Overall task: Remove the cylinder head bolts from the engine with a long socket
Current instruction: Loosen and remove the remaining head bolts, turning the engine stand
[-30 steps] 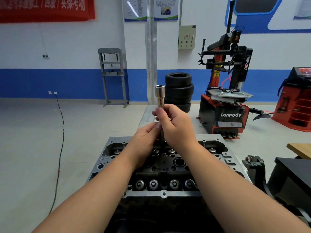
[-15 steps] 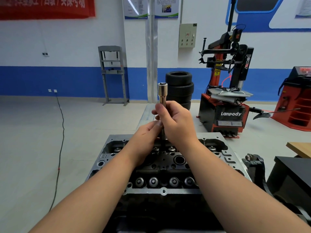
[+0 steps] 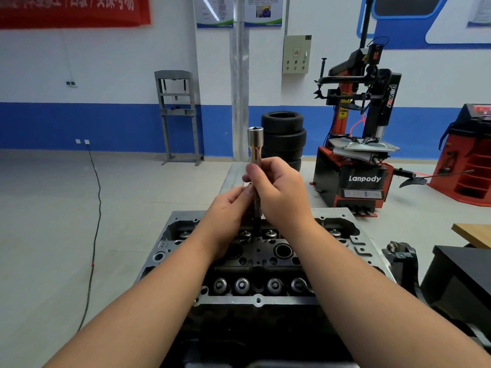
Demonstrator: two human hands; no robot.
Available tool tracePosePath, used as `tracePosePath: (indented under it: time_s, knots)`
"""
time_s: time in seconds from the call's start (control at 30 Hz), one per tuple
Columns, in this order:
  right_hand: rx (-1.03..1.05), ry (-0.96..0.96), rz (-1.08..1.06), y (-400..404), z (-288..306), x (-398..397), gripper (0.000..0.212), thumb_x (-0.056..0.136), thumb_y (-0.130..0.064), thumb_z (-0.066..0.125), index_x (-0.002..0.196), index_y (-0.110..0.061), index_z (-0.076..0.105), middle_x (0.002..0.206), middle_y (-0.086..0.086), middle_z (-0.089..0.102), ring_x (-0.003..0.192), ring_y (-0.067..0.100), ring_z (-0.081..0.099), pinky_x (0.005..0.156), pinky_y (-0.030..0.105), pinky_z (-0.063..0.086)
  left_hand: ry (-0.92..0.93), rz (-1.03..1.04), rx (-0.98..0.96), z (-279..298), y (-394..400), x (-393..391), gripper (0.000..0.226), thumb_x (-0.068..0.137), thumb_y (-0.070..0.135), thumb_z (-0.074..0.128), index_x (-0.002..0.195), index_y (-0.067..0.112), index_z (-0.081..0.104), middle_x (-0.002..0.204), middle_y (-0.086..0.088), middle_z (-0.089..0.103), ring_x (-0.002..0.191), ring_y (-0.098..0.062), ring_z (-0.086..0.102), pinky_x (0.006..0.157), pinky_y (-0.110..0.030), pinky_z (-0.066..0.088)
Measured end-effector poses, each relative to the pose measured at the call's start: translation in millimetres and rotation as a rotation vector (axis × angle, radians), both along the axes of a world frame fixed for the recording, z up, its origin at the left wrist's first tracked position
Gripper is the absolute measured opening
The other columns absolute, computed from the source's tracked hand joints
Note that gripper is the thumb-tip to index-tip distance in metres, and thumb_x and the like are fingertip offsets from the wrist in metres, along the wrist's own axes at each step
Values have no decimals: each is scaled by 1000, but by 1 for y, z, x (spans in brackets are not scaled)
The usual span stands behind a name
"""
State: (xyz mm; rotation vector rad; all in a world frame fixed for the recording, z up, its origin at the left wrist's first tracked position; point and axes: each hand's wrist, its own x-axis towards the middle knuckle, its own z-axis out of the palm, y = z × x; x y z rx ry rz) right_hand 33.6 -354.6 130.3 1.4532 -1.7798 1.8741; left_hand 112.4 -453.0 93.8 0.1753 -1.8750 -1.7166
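Two bare forearms, mine, reach over the engine [image 3: 255, 261], whose open cylinder head fills the low middle of my view, valve springs in rows across it. It stands on a pale tiled workshop floor [image 3: 53, 221]. Behind it are a white wall with a blue band, a stack of tyres [image 3: 283, 136], a red and black tyre changer [image 3: 356, 155] to the right and a grey press frame [image 3: 178, 115] to the left. My right hand [image 3: 279, 189] is curled round the long socket [image 3: 255, 147], held upright above the head, its open hex end on top and clear of my grip. My left hand [image 3: 228, 208] pinches the dark shaft just below, fingertips against it. Whether the lower end touches the head I cannot tell.
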Motion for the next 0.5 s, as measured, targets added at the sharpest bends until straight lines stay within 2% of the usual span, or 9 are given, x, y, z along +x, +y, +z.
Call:
tracePosePath:
  time_s: [0.07, 0.17, 0.23, 0.3, 0.37, 0.43, 0.5]
  knots:
    - [21, 26, -9, -1, -2, 0, 8, 103, -28, 54, 101, -28, 62, 89, -13, 71, 90, 3, 67, 82, 32, 57, -33, -31, -6, 0, 1, 1, 38, 110, 39, 46, 113, 11, 72, 101, -14, 77, 95, -27, 74, 87, -41, 60]
    - [8, 49, -2, -2, -1, 2, 13, 101, -33, 49, 103, -27, 60, 89, -14, 70, 90, 2, 66, 80, 29, 56, -22, -4, -18, -1, -1, 1, 33, 109, 34, 51, 110, 8, 71, 100, -18, 76, 97, -36, 74, 92, -52, 59]
    - [-19, 33, 25, -2, 0, 2, 8, 97, -41, 56, 101, -34, 57, 88, -12, 68, 86, 2, 66, 75, 24, 55, -15, 16, -39, 0, -1, 1, 30, 106, 36, 58, 113, 10, 71, 104, -19, 75, 102, -42, 71, 95, -58, 57]
    - [-35, 33, -9, 0, 1, 2, 18, 91, -46, 69, 96, -39, 53, 86, -10, 66, 82, 3, 65, 69, 17, 52, -15, 25, -65, 0, -1, 1, 28, 103, 38, 63, 115, 15, 72, 105, -15, 76, 102, -39, 72, 94, -57, 58]
    - [-43, 36, -57, 0, 1, 1, 19, 90, -43, 72, 89, -37, 53, 79, -11, 64, 76, 3, 63, 64, 13, 48, -6, 55, -76, -1, -2, 0, 25, 101, 35, 66, 112, 13, 72, 102, -16, 75, 97, -35, 73, 91, -59, 58]
    - [-48, 62, -79, -1, 0, 0, 17, 94, -39, 68, 85, -35, 55, 77, -9, 66, 75, 5, 64, 63, 15, 49, -2, 62, -77, -1, -1, 0, 25, 102, 36, 64, 110, 14, 73, 101, -14, 76, 92, -28, 73, 87, -53, 60]
    - [-43, 50, -46, -1, 0, 1, 13, 96, -37, 64, 87, -36, 56, 81, -8, 70, 78, 6, 67, 69, 23, 55, -15, 9, -60, 0, 0, 1, 33, 106, 43, 53, 113, 18, 74, 103, -8, 78, 95, -23, 74, 87, -41, 60]
